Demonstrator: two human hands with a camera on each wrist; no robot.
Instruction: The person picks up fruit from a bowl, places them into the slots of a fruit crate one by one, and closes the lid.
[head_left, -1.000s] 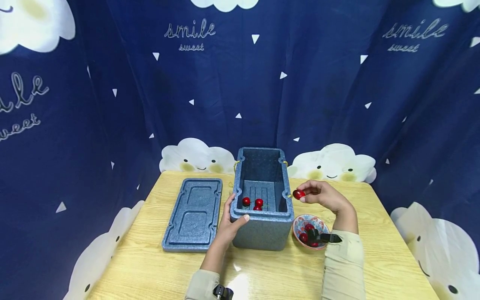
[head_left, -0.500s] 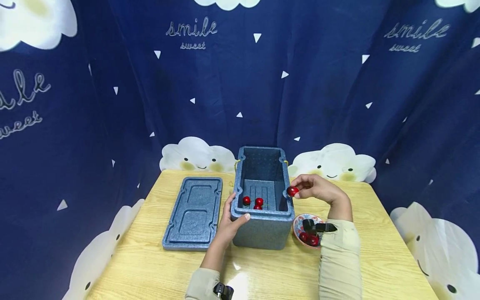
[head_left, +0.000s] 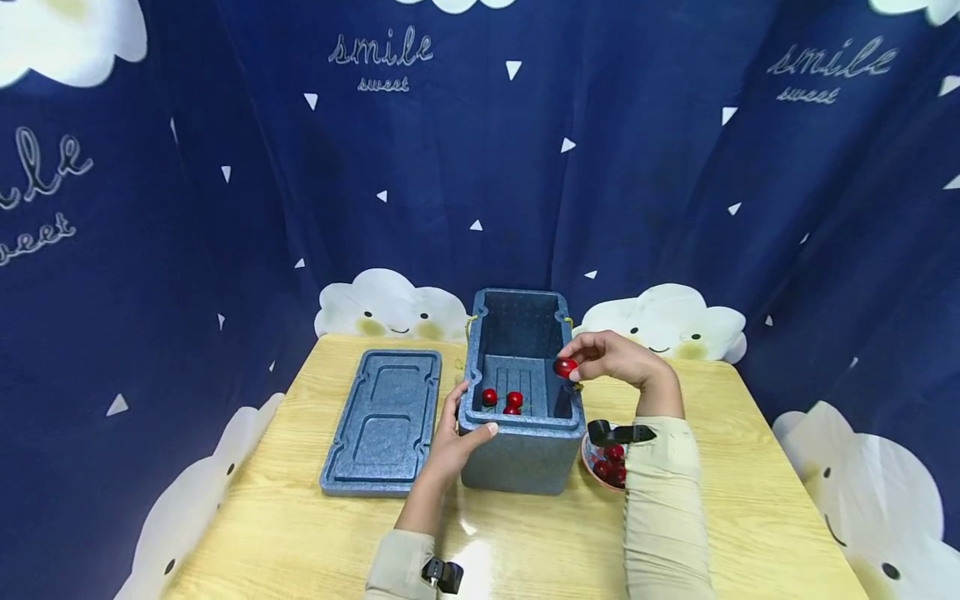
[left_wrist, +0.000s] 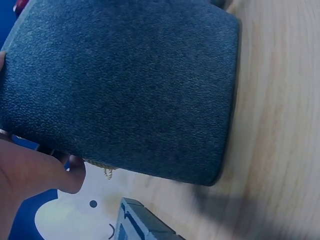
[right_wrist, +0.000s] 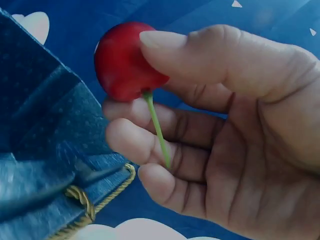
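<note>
My right hand (head_left: 621,363) pinches a red cherry (head_left: 565,367) between thumb and fingers, over the right rim of a deep blue-grey foam box (head_left: 516,458). In the right wrist view the cherry's green stem (right_wrist: 159,131) hangs down past the fingers. My left hand (head_left: 452,450) holds the box by its near left corner, thumb on the front and fingers along the left side. Inside, three cherries (head_left: 514,399) lie on the floor toward the near end. Several more cherries (head_left: 602,471) sit in a patterned bowl (head_left: 587,463), partly hidden by my right forearm and its wrist camera.
The box's matching lid (head_left: 382,421) lies flat on the wooden table (head_left: 300,533), left of the box. Yellow cord loops (right_wrist: 114,195) hang at the box's sides. A dark blue curtain (head_left: 420,167) with clouds and triangles stands behind the table.
My right hand has carried the cherry leftward, from outside the box's right side to over its rim. My left hand stays on the box corner.
</note>
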